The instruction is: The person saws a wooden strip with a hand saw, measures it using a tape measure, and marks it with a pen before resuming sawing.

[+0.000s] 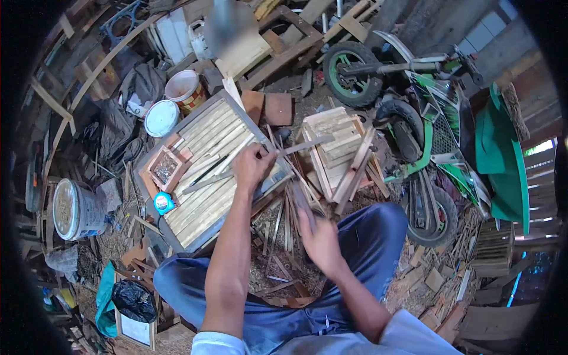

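Note:
My left hand [253, 164] is closed on a thin wooden strip [306, 145] whose end sticks out past the right edge of a slatted wooden panel [207, 207]. The hand rests over the panel's right side. Lower and to the right, my right hand [321, 242] is smeared by motion and wrapped around a long, dark, flat blade-like tool [300, 198]. That tool points up toward the strip; its exact kind is too blurred to make out. On the panel lie a small wooden box of nails [165, 168], a blue tape measure [164, 203] and some loose strips.
Right of the panel stands a crate-like stack of wood pieces [337, 142]. Behind it is a green minibike [414, 130]. Buckets [184, 89] stand at the back left, another bucket [74, 210] at far left. Offcuts [278, 236] and shavings cover the floor between my legs.

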Available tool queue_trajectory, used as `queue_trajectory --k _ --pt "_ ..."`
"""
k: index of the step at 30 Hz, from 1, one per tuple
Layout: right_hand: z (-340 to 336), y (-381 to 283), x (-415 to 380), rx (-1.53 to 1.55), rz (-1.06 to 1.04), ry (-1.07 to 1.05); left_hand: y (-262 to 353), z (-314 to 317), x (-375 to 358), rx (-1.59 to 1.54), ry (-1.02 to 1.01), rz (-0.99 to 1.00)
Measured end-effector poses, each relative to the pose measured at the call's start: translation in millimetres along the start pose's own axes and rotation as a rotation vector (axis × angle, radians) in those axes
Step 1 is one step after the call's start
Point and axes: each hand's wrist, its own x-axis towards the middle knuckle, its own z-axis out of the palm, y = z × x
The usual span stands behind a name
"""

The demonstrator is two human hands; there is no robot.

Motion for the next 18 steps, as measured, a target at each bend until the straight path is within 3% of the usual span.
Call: queue_trajectory --k 1,5,7,11,14,16,17,18 --pt "-9 11 -27 -0.110 -0.024 0.019 0 0 0 0.013 0.016 0.012" --pt "-26 6 -65 -0.119 0.209 -0.080 2 3 -4 0.040 0.068 0.068" --pt "3 13 -28 -0.085 -0.022 0.076 -1 4 -2 0.022 0.015 0.042" --pt "49 9 67 -0.140 -0.005 0.064 -13 11 4 0.012 -0.022 0.027" --pt "41 9 56 -0.115 0.003 0.041 -10 8 0 0.045 -0.023 0.054" --pt "7 4 10 -0.038 0.125 -0.059 -7 5 1 0.059 0.002 0.047" --pt "-1 13 -18 -0.021 -0.025 0.069 -3 3 0 0.035 -0.028 0.023" --pt "-10 12 -33 -0.020 0.017 0.042 -1 3 0 0.049 0.017 0.060"
